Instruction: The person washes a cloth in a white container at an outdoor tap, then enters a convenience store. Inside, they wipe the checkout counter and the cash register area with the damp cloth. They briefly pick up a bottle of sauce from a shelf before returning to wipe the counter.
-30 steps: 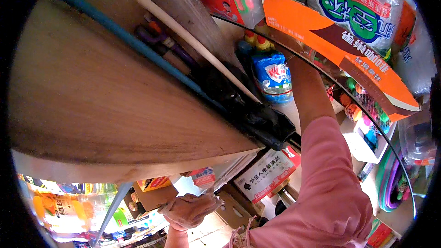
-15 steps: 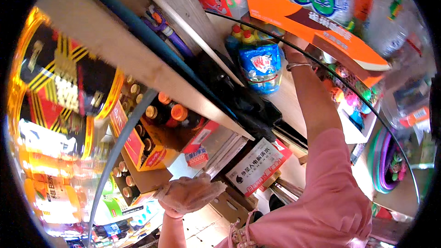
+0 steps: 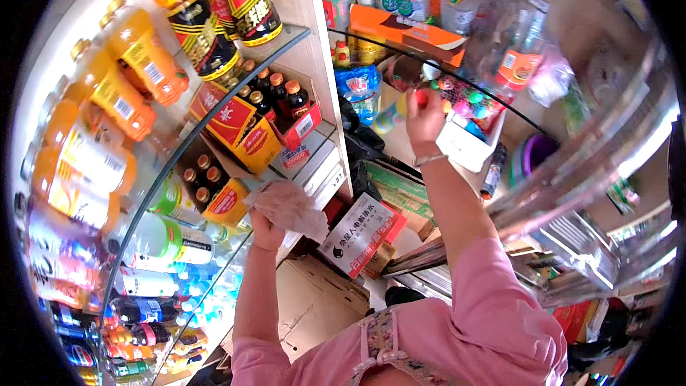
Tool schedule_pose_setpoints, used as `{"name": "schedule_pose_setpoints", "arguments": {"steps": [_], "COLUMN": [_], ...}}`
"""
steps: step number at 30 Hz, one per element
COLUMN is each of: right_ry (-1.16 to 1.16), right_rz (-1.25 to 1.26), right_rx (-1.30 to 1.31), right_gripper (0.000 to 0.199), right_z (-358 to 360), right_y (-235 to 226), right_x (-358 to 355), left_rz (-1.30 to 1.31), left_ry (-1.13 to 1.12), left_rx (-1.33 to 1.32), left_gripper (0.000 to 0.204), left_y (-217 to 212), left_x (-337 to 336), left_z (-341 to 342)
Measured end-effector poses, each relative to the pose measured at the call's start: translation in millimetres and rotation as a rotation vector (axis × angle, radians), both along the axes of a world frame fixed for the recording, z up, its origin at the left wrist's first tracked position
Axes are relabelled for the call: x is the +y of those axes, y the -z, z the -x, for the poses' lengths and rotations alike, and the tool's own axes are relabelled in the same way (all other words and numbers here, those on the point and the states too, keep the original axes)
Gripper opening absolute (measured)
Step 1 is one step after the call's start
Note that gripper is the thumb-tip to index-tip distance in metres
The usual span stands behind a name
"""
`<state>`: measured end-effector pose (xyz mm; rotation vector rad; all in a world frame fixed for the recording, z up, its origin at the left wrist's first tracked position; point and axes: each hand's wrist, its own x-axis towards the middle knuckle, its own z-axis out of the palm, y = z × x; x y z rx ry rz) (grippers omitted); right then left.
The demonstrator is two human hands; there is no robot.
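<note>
My left hand is closed around a crumpled greyish-pink cloth, held before the bottle shelves on the left. My right hand grips a bottle near its red top, above the right-hand glass-fronted shelf. The bottle lies tilted, its yellowish and blue body pointing left and partly blurred. Close to it stands a blue bag-like pack. Just right of the hand sit colourful small round items in netting, over a white box.
Left shelves hold orange drink bottles and cartons of dark bottles, with a curved glass edge in front. An orange carton strip and plastic cups stand at the back right. A white-and-red box lies below, between my arms.
My right hand has come out from behind the orange carton and now holds a bottle. The view has shifted right. My left hand still holds the cloth.
</note>
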<state>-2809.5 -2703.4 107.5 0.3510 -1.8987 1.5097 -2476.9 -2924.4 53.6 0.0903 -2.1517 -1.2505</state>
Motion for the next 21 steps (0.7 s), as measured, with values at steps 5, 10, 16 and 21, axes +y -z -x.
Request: {"name": "schedule_pose_setpoints", "arguments": {"steps": [5, 10, 16, 21], "right_ry": [-0.219, -0.524, -0.774, -0.979], "right_rz": [-0.183, -0.289, -0.310, -0.219], "right_rx": [-0.048, -0.120, -0.292, -0.372], "right_gripper": [0.029, 0.031, 0.031, 0.035], "right_z": [-107, -214, -307, -319], "right_y": [-24, -78, -110, -111], "right_x": [56, 95, 114, 127], "left_rz": [-0.874, -1.226, -1.462, -1.487], "left_ry": [0.161, 0.512, 0.597, 0.568], "left_rx": [0.032, 0.081, 0.042, 0.031], "left_gripper": [0.052, 0.046, 0.071, 0.066], "left_y": [6, 54, 8, 2], "left_x": [98, 153, 230, 245], "left_z": [-21, -71, -92, -98]}}
